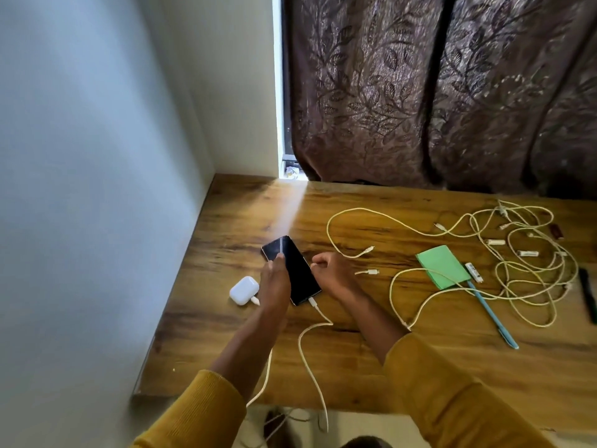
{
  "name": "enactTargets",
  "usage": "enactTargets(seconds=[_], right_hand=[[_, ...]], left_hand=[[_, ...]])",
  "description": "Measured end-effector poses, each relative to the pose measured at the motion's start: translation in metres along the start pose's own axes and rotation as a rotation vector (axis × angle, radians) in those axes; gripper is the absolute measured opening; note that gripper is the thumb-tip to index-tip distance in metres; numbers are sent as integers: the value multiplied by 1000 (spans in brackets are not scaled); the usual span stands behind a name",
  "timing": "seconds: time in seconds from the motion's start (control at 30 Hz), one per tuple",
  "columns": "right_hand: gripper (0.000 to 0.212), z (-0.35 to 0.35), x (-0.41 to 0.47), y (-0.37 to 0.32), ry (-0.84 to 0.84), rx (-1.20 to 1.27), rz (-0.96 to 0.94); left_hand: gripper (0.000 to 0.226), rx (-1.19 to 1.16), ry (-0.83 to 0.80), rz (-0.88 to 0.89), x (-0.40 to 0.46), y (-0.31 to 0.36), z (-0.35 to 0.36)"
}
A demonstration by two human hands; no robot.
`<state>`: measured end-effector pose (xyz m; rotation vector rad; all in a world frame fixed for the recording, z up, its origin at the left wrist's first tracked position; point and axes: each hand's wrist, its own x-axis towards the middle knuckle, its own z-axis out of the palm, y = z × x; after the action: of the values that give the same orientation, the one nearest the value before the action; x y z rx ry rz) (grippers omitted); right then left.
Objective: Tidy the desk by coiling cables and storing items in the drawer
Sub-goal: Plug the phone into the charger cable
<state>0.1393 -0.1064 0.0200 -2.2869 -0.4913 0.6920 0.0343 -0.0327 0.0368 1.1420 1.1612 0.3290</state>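
Observation:
A black phone (292, 270) lies on the wooden desk (355, 357) with a white cable (310, 350) plugged into its near end; that cable runs off the front edge. My left hand (274, 286) rests along the phone's left side with its fingers on the screen edge. My right hand (329, 270) sits just right of the phone with curled fingers and holds nothing that I can see. A white earbud case (244, 290) with its own plugged cable lies left of my left hand. Several pale cables (529, 273) sprawl tangled at the right.
A green notepad (442, 266), a blue pen (492, 313), small white sticks (474, 272) and a dark red drive (556, 230) lie among the cables. A dark object (588, 294) sits at the right edge. A wall bounds the left, a curtain the back.

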Motion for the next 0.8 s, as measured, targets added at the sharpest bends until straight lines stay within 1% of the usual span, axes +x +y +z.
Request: enactTargets(seconds=[0.17, 0.3, 0.37, 0.47, 0.53, 0.7, 0.8], right_hand=[[25, 0, 12, -7, -36, -17, 40], [17, 1, 18, -5, -79, -25, 84], [14, 2, 21, -3, -105, 29, 124], [26, 1, 24, 3, -136, 120, 178], [29, -2, 21, 6, -152, 203, 190], [22, -10, 19, 13, -191, 388, 215], [18, -20, 16, 15, -212, 465, 211]], left_hand=[[37, -117, 70, -69, -2, 3, 7], [43, -226, 101, -122, -5, 7, 9], [44, -269, 84, -133, -8, 7, 10], [46, -347, 51, -164, -15, 9, 11], [45, -401, 66, -174, -18, 11, 11], [44, -452, 64, -132, -25, 9, 11], [50, -476, 60, -113, -31, 8, 10]])
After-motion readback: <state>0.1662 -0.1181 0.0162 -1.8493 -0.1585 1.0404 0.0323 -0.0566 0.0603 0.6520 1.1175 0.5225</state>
